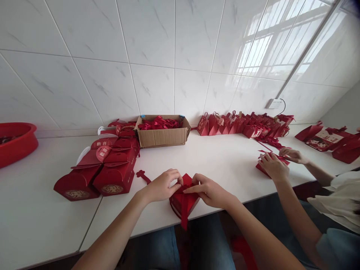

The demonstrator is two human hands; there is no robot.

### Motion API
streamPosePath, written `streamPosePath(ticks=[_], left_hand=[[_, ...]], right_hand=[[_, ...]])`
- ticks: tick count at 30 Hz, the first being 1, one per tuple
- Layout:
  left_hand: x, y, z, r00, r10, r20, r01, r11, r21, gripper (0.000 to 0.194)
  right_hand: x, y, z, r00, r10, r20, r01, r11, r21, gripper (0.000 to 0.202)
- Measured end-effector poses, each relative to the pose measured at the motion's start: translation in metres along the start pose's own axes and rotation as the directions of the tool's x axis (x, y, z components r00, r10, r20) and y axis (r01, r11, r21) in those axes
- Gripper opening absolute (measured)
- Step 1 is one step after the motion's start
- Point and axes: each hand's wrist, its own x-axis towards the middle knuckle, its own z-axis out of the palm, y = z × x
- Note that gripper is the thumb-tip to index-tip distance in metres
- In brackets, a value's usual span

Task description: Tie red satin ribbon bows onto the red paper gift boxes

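A small red gift box (174, 207) stands at the table's front edge, between my two hands. A red ribbon (184, 213) lies over its top, and one end hangs down over the near side. My left hand (165, 184) is closed in a pinch on the ribbon at the box's top left. From the other side, my right hand (211, 190) also pinches the ribbon, its fingertips close to the middle of the top. The fingers partly hide the point where the ribbon is gathered. A flat red strip with a flower-shaped end (141, 174) lies just left of the box.
Red boxes with gold emblems (114, 183) stand at left, near a red basin (21, 146). Behind, a cardboard box (163, 138) holds red ribbons. Several red gift boxes (225, 125) line the wall. At right, another person's hands (274, 167) work on a red box.
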Motion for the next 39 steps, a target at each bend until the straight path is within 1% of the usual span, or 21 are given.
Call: streamPosePath(ticks=[3, 5, 7, 9, 11, 15, 18, 23, 26, 29, 32, 34, 36, 39], left_hand=[[-0.001, -0.002, -0.003, 1.000, 0.002, 0.031, -0.002, 1.000, 0.000, 0.013], [-0.001, -0.004, -0.003, 0.998, 0.014, 0.067, -0.013, 1.000, -0.011, 0.009], [-0.001, -0.006, -0.001, 0.997, 0.025, 0.076, -0.021, 0.999, -0.048, 0.010], [-0.001, -0.008, 0.002, 0.999, 0.020, 0.039, -0.016, 0.995, -0.096, 0.011], [0.000, -0.011, 0.007, 1.000, 0.002, -0.019, -0.004, 0.991, -0.133, 0.007], [0.002, -0.015, 0.015, 0.996, -0.025, -0.080, 0.010, 0.983, -0.184, 0.012], [0.002, -0.018, 0.017, 0.996, -0.030, -0.086, 0.011, 0.975, -0.223, 0.013], [0.004, -0.027, 0.016, 0.998, -0.033, -0.058, 0.018, 0.969, -0.245, 0.017], [0.006, -0.029, 0.018, 0.997, -0.034, -0.064, 0.018, 0.971, -0.237, 0.012], [0.006, -0.027, 0.019, 0.998, -0.012, -0.065, -0.004, 0.974, -0.226, 0.012], [0.006, -0.022, 0.017, 0.999, 0.005, -0.037, -0.013, 0.977, -0.215, 0.015], [0.006, -0.018, 0.014, 1.000, 0.003, 0.000, -0.003, 0.986, -0.165, 0.020], [0.007, -0.015, 0.012, 0.999, 0.000, 0.032, 0.002, 0.997, -0.080, 0.024], [0.009, -0.011, 0.011, 0.999, 0.016, 0.040, -0.017, 0.999, 0.028, 0.027]], right_hand=[[-0.005, 0.002, 0.003, 1.000, 0.005, 0.019, -0.004, 0.999, -0.047, 0.053], [-0.007, 0.004, 0.005, 1.000, 0.017, 0.005, -0.017, 0.999, -0.036, 0.054], [-0.008, 0.006, 0.007, 1.000, 0.026, -0.014, -0.026, 1.000, -0.016, 0.054], [-0.009, 0.008, 0.009, 0.999, 0.031, -0.023, -0.031, 1.000, 0.003, 0.053], [-0.010, 0.008, 0.010, 0.999, 0.032, -0.030, -0.032, 0.999, 0.016, 0.053], [-0.010, 0.007, 0.011, 0.999, 0.034, -0.039, -0.034, 0.999, 0.022, 0.052], [-0.010, 0.007, 0.012, 0.999, 0.033, -0.043, -0.033, 0.999, 0.005, 0.051], [-0.011, 0.008, 0.012, 0.998, 0.020, -0.058, -0.019, 1.000, 0.016, 0.054], [-0.011, 0.008, 0.012, 0.998, 0.028, -0.058, -0.026, 0.999, 0.030, 0.054], [-0.011, 0.007, 0.012, 0.998, 0.044, -0.053, -0.042, 0.998, 0.038, 0.053], [-0.011, 0.007, 0.013, 0.997, 0.059, -0.047, -0.056, 0.997, 0.056, 0.054], [-0.010, 0.007, 0.013, 0.997, 0.061, -0.046, -0.058, 0.996, 0.070, 0.055], [-0.010, 0.008, 0.013, 0.997, 0.054, -0.050, -0.050, 0.995, 0.083, 0.055], [-0.011, 0.009, 0.013, 0.997, 0.051, -0.055, -0.044, 0.993, 0.112, 0.054]])
